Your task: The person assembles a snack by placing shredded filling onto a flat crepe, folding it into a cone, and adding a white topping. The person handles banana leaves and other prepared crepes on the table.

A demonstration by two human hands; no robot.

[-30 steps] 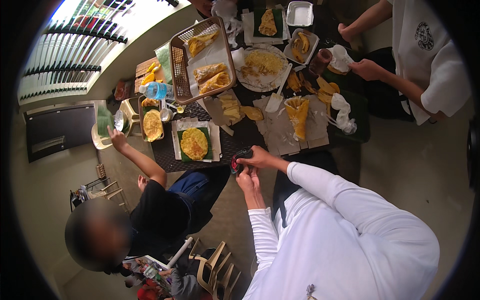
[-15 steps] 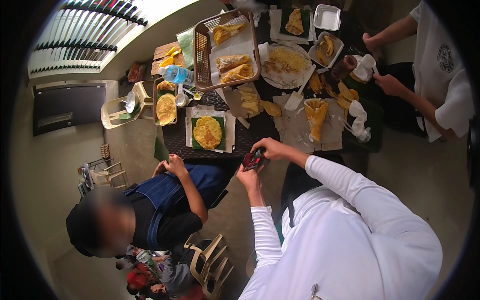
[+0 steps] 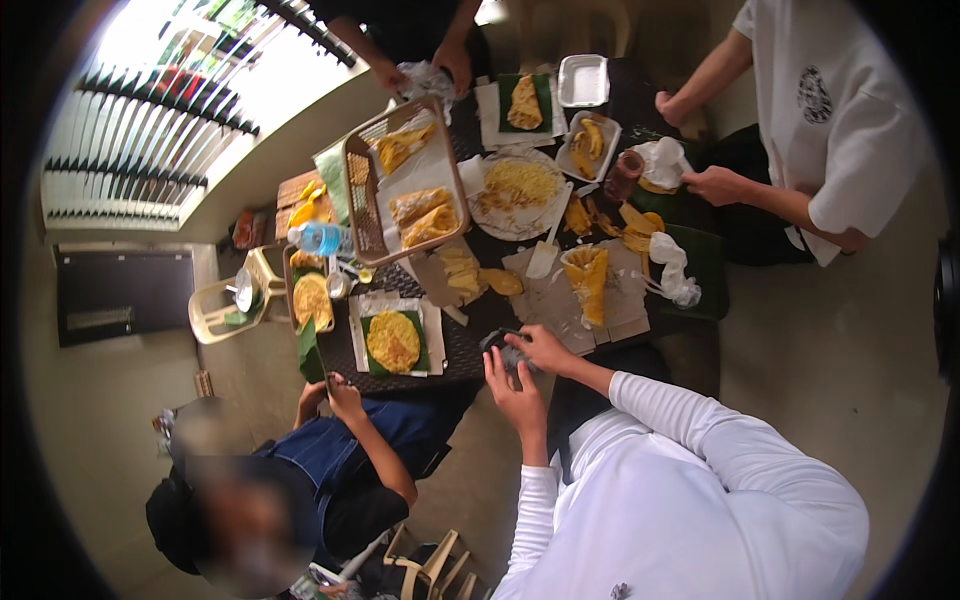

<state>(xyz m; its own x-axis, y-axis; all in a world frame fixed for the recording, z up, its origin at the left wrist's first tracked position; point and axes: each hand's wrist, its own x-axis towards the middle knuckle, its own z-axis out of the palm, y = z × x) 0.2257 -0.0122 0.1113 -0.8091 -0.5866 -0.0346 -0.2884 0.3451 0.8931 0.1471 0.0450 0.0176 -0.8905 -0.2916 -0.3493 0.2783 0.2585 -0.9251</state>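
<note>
My left hand point(image 3: 516, 393) and my right hand point(image 3: 547, 350) are together just off the table's near edge. Between them they hold a small dark object point(image 3: 499, 344) with a black rim and a greyish middle; its kind is not clear. My right fingers lie across its top, while the left fingers point up and support it from below. Beyond my hands a rolled yellow crepe-like wrap point(image 3: 586, 285) lies on cardboard point(image 3: 625, 300). A round yellow flatbread point(image 3: 393, 341) rests on a green leaf to the left.
Left, a person in a denim apron holds a green leaf point(image 3: 310, 352). A person in white point(image 3: 820, 110) stands right; another's hands point(image 3: 455, 62) hold plastic at the far end. A basket of wraps point(image 3: 357, 215), water bottle point(image 3: 320, 238), spatula point(image 3: 545, 255) and plate point(image 3: 492, 225) crowd the table.
The held object has turned, with its reddish face replaced by a grey one, and my left fingers have straightened. The view has shifted; hands at the table's far end now show.
</note>
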